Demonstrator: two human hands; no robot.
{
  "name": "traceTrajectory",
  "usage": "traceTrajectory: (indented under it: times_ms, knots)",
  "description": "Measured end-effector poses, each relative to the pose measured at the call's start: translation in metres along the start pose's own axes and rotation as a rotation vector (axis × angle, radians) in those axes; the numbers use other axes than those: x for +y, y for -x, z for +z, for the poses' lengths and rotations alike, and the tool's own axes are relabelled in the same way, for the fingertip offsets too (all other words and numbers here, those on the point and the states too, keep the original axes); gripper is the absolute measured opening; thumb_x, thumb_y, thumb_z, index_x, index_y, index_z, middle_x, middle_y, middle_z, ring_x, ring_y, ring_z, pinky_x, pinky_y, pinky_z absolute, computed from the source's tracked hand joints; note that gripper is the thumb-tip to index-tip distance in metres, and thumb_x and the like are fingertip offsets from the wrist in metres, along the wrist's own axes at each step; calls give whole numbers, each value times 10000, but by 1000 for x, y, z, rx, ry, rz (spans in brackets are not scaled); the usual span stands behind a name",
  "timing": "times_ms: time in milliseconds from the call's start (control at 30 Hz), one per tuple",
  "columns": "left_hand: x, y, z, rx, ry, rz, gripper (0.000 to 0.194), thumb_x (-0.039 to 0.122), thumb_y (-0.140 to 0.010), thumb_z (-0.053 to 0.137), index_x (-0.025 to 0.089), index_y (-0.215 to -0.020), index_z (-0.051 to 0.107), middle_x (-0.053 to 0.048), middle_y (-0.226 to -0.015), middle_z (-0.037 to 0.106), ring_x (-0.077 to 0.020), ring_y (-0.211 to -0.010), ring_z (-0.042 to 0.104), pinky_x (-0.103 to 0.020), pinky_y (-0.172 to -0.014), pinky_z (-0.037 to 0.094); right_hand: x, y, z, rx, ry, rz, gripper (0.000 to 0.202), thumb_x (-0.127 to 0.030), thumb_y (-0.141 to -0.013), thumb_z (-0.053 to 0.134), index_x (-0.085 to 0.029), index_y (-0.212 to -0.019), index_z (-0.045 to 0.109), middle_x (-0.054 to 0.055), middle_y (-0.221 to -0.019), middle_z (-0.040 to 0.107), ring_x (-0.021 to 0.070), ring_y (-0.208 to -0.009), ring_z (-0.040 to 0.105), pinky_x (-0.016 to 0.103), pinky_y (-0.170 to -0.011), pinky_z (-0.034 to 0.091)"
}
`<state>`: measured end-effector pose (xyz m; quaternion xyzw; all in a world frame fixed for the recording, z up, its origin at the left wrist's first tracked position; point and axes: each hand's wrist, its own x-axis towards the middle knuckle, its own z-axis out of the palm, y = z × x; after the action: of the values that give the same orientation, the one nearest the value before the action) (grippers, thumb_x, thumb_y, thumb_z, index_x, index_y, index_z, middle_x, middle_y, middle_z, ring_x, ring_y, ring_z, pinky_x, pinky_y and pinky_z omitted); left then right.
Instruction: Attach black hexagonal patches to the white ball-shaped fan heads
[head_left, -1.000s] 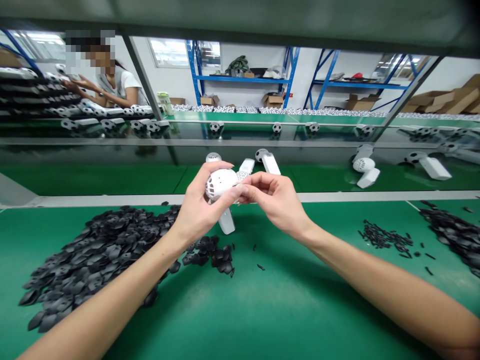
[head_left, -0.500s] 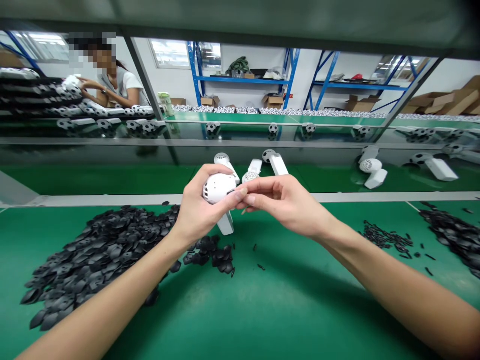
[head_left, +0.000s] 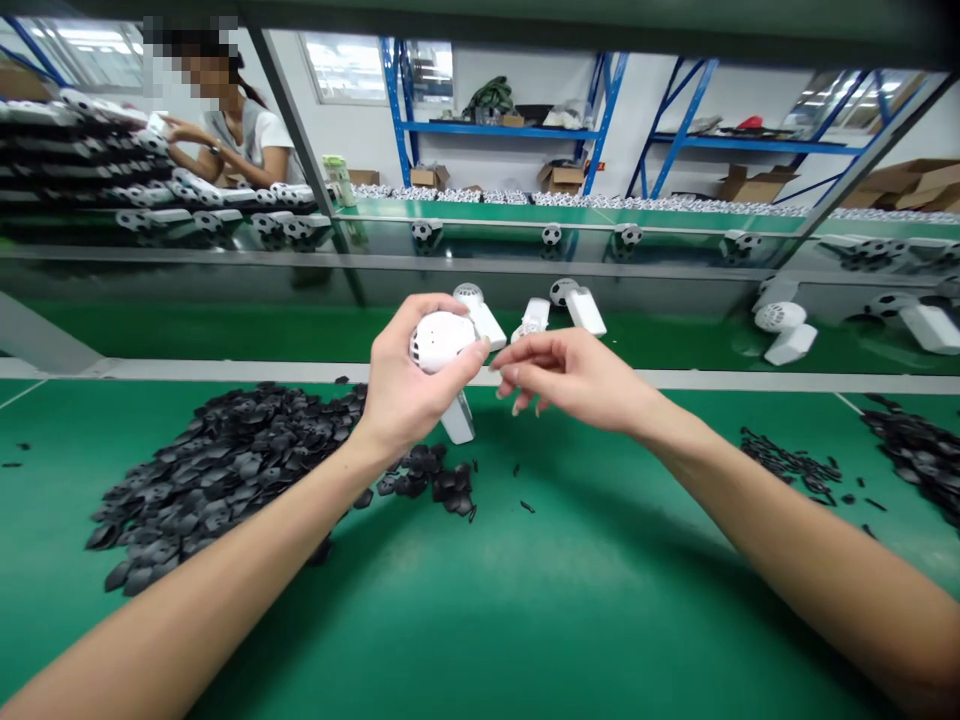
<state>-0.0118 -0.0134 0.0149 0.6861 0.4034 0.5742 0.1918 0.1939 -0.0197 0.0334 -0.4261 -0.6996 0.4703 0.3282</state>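
My left hand (head_left: 397,385) is wrapped round the ball-shaped head of a white handheld fan (head_left: 441,342). The head has vent slots on its left side, and the fan's handle slants down below my fingers. Just right of the fan is my right hand (head_left: 589,380), its fingers loosely curled and apart, with nothing visible in them. A small dark slot or piece shows on the fan head beside my left thumb; I cannot tell which. Nearest on the green table (head_left: 480,620) lie small black clips (head_left: 527,507) and a heap of black plastic panels (head_left: 247,465).
White fans (head_left: 585,308) lie on the green conveyor belt (head_left: 660,345) beyond the table edge, with another fan (head_left: 787,330) to the right. Small black parts (head_left: 791,465) and more black panels (head_left: 919,450) lie at right. A co-worker (head_left: 247,140) handles a fan at far left.
My right hand has drawn away from the fan to the right, its fingers loosening. My left hand still holds the fan. The view has tilted down slightly and shifted left.
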Motion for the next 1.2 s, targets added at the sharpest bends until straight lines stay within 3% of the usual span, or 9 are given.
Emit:
traceTrajectory:
  times_ms: [100, 200, 433, 600, 733, 833, 933, 1033, 1200]
  knots:
    - [-4, -3, 2, 23, 30, -61, 374, 453, -817, 863, 226, -1045, 673, -46, -990, 715, -176, -748, 631, -290, -641, 504, 6, 7, 16, -154, 349, -44, 109, -158, -964, 723, -183, -951, 828, 43, -836, 846, 195, -704, 786, 292, -648, 549]
    - [-10, -5, 0, 54, 41, -89, 380, 464, -829, 858, 231, -1066, 675, -37, -959, 693, -170, -722, 612, -291, -624, 490, 16, 10, 35, -195, 621, -158, 82, -184, -968, 788, -220, -1006, 852, 40, -958, 867, 236, -862, 801, 317, -715, 496]
    - [-15, -9, -7, 91, -5, -60, 341, 446, -850, 857, 231, -1056, 690, -32, -976, 687, -171, -743, 610, -302, -646, 486, 30, 6, 47, -321, 813, -218, 155, -235, -1029, 771, -237, -1170, 835, 53, -1203, 833, 270, -1075, 776, 330, -740, 477]
    - [-16, -12, -8, 78, 28, -64, 346, 425, -840, 878, 219, -1055, 701, -31, -978, 689, -165, -741, 617, -298, -650, 485, 32, 5, 44, -420, 1032, -422, 168, -271, -1078, 713, -207, -1193, 816, 76, -1156, 821, 277, -1090, 730, 365, -739, 459]
    - [-14, -15, -10, 16, 21, -115, 370, 444, -832, 886, 224, -1074, 712, -35, -949, 714, -186, -770, 648, -300, -672, 499, 35, 6, 49, -474, 1228, -646, 206, -151, -1116, 598, -152, -1099, 803, 97, -1101, 816, 260, -1049, 714, 383, -753, 442]
    - [-14, -18, -14, -54, 13, -139, 387, 477, -838, 875, 231, -1091, 717, -39, -952, 728, -205, -785, 684, -304, -677, 513, 36, 8, 52, -455, 1314, -693, 234, -55, -1091, 564, -126, -1103, 786, 111, -1054, 802, 260, -1000, 718, 388, -756, 448]
    - [-14, -22, -18, -87, -35, -121, 404, 484, -819, 875, 236, -1106, 738, -41, -978, 737, -216, -802, 695, -302, -669, 516, 38, 7, 56, -408, 1339, -661, 218, -46, -1079, 570, -120, -1119, 772, 114, -1026, 792, 260, -977, 719, 387, -761, 459]
    - [-13, -26, -22, -46, -95, -103, 354, 411, -790, 863, 225, -1073, 760, -28, -914, 724, -203, -750, 673, -298, -638, 513, 43, 3, 59, -359, 1274, -631, 195, -90, -1094, 585, -141, -1054, 769, 100, -980, 793, 243, -943, 719, 371, -764, 467]
    - [-9, -33, -28, 109, 161, -304, 257, 374, -727, 847, 209, -858, 699, -7, -782, 644, -177, -637, 636, -315, -549, 601, 37, -2, 44, -132, 713, -666, 189, -178, -1101, 619, -189, -1108, 807, 79, -1056, 830, 217, -929, 750, 331, -803, 539]
